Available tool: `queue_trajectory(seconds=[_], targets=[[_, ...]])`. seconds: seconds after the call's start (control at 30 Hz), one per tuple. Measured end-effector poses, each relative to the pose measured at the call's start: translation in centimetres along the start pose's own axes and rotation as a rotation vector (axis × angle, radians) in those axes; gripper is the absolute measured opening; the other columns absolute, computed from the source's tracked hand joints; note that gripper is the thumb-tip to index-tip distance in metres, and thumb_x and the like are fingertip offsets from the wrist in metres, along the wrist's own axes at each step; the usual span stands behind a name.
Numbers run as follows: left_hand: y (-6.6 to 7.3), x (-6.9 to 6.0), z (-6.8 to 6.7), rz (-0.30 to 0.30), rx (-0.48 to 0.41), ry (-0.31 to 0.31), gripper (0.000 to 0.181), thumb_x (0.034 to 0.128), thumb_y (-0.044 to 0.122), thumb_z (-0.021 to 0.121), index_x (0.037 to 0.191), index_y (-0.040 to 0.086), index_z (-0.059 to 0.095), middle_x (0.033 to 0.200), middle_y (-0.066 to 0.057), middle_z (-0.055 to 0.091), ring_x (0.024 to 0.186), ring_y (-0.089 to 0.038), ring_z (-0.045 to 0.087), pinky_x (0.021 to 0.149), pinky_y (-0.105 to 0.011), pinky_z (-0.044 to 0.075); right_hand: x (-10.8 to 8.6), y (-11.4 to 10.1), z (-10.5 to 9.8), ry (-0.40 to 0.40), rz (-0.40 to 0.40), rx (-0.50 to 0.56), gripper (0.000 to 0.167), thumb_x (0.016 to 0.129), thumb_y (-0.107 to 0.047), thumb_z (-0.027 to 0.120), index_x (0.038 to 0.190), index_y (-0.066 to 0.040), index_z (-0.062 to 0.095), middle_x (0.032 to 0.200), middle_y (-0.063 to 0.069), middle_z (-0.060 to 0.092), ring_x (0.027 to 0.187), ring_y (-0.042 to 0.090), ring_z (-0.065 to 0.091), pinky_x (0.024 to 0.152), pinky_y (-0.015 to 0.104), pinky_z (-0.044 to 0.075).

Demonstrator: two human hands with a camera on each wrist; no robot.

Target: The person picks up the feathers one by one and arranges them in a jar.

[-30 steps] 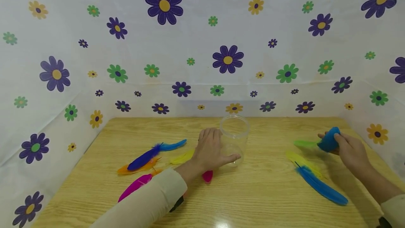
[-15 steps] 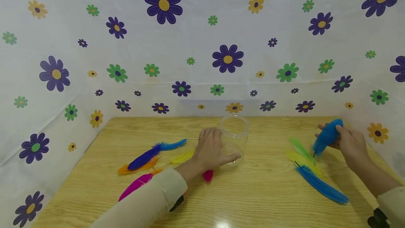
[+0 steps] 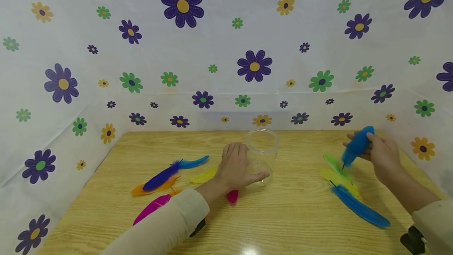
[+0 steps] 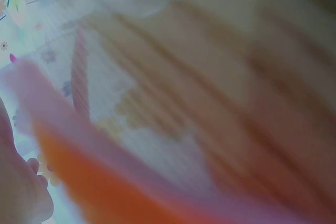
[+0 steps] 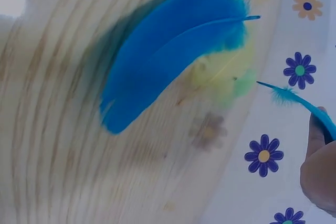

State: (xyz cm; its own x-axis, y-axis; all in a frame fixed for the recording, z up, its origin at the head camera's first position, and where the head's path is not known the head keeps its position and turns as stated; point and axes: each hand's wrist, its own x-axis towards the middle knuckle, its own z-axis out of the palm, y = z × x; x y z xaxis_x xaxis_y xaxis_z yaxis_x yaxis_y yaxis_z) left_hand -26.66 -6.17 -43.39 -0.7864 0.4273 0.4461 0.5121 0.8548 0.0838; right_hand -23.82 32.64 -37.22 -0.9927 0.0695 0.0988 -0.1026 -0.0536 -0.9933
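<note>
My right hand [image 3: 385, 156] pinches a blue feather [image 3: 358, 146] near its broad tip, above the right side of the table. Its quill points down, and the right wrist view shows the same held feather [image 5: 299, 100] at the right edge. Below it lie a green feather [image 3: 334, 163], a yellow feather [image 3: 341, 180] and another blue feather [image 3: 360, 206], close together. My left hand [image 3: 233, 168] holds the side of a clear plastic cup [image 3: 262, 143] that stands upright, thumb across its front; the fingertips are partly hidden. The left wrist view is mostly blurred.
Left of the cup lie a dark blue feather [image 3: 161, 177], an orange feather [image 3: 139, 189], a small blue feather [image 3: 194, 162], a yellow feather [image 3: 203, 176] and a magenta feather [image 3: 152, 208]. A pink-red tip [image 3: 232, 196] shows beneath the left wrist. Flowered cloth [image 3: 212, 42] surrounds the table.
The right hand has lifted the blue feather away from the green one, turned it quill-down and moved slightly left. The green feather now lies by the yellow one. The left hand and cup have stayed put.
</note>
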Motion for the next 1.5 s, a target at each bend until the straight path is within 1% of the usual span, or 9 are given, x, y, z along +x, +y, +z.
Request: queue_trajectory(seconds=[0.17,0.3,0.53,0.63,0.77,0.97,1.1,1.23,1.5], targets=[[0.1,-0.1,-0.1,-0.001,-0.018,0.003,0.081,0.0744,0.079,0.062,0.105,0.004,0.054,0.101,-0.007,0.056,0.107,-0.027,0.050,0.095,-0.039,0.039,0.1,-0.5,0.9,-0.025,0.040,0.096,0.033,0.110,-0.032,0.034,0.119,-0.006,0.051,0.099,-0.008,0.076,0.086,0.011,0.075,0.074,0.021,0.059],[0.1,-0.1,-0.2,-0.004,-0.020,0.001,0.083,0.0740,0.079,0.062,0.108,0.004,0.055,0.102,-0.007,0.056,0.106,-0.028,0.050,0.094,-0.039,0.039,0.1,-1.0,1.6,-0.052,0.094,0.207,0.033,0.110,-0.032,0.032,0.119,-0.007,0.051,0.101,-0.005,0.077,0.088,0.014,0.076,0.076,0.024,0.060],[0.2,-0.1,-0.1,-0.003,-0.031,0.001,0.083,0.0735,0.079,0.064,0.108,0.003,0.055,0.100,-0.007,0.056,0.103,-0.027,0.050,0.092,-0.038,0.039,0.1,-1.1,1.7,-0.202,0.237,0.642,0.040,0.110,-0.028,0.031,0.114,-0.004,0.062,0.112,0.011,0.075,0.105,0.032,0.072,0.090,0.043,0.057],[0.2,0.0,-0.1,-0.003,-0.039,0.005,0.082,0.0735,0.078,0.064,0.106,0.003,0.055,0.100,-0.007,0.056,0.102,-0.027,0.050,0.091,-0.038,0.039,0.4,-0.8,1.8,-0.237,0.307,0.777,0.040,0.110,-0.028,0.032,0.116,-0.001,0.062,0.116,0.016,0.072,0.109,0.036,0.070,0.107,0.048,0.040],[0.2,0.0,-0.3,-0.007,-0.048,0.001,0.083,0.0735,0.078,0.064,0.107,0.003,0.055,0.100,-0.007,0.056,0.103,-0.028,0.050,0.092,-0.039,0.039,0.6,-0.5,2.0,-0.273,0.336,0.849,0.039,0.109,-0.030,0.034,0.120,-0.002,0.060,0.119,0.017,0.071,0.112,0.036,0.068,0.114,0.042,0.018],[0.2,-0.1,-0.3,-0.005,-0.040,0.005,0.083,0.0732,0.078,0.065,0.107,0.003,0.054,0.101,-0.008,0.056,0.103,-0.028,0.050,0.092,-0.039,0.039,0.9,0.0,2.4,-0.402,0.308,0.951,0.044,0.110,-0.031,0.029,0.127,-0.001,0.055,0.130,0.020,0.065,0.127,0.036,0.059,0.118,0.039,0.005],[0.2,-0.1,-0.3,-0.010,-0.049,-0.006,0.085,0.0736,0.078,0.065,0.111,0.002,0.055,0.103,-0.008,0.057,0.105,-0.028,0.049,0.094,-0.040,0.039,0.9,0.1,2.9,-0.445,0.278,0.978,0.045,0.110,-0.030,0.027,0.131,-0.001,0.054,0.134,0.020,0.062,0.141,0.033,0.043,0.121,0.036,-0.003],[0.1,-0.1,-0.3,-0.016,-0.046,-0.015,0.086,0.0738,0.078,0.064,0.112,0.001,0.055,0.104,-0.008,0.057,0.106,-0.028,0.049,0.094,-0.040,0.039,0.9,0.3,3.6,-0.469,0.247,1.002,0.044,0.111,-0.029,0.027,0.134,-0.001,0.052,0.137,0.020,0.060,0.147,0.030,0.032,0.121,0.035,-0.004],[0.1,-0.1,-0.2,-0.017,-0.086,-0.014,0.086,0.0738,0.076,0.066,0.115,0.002,0.055,0.105,-0.008,0.057,0.107,-0.028,0.049,0.095,-0.040,0.038,1.0,0.2,4.8,-0.491,0.247,1.031,0.043,0.111,-0.028,0.028,0.138,-0.001,0.049,0.142,0.019,0.057,0.143,0.034,0.040,0.120,0.039,0.006]])
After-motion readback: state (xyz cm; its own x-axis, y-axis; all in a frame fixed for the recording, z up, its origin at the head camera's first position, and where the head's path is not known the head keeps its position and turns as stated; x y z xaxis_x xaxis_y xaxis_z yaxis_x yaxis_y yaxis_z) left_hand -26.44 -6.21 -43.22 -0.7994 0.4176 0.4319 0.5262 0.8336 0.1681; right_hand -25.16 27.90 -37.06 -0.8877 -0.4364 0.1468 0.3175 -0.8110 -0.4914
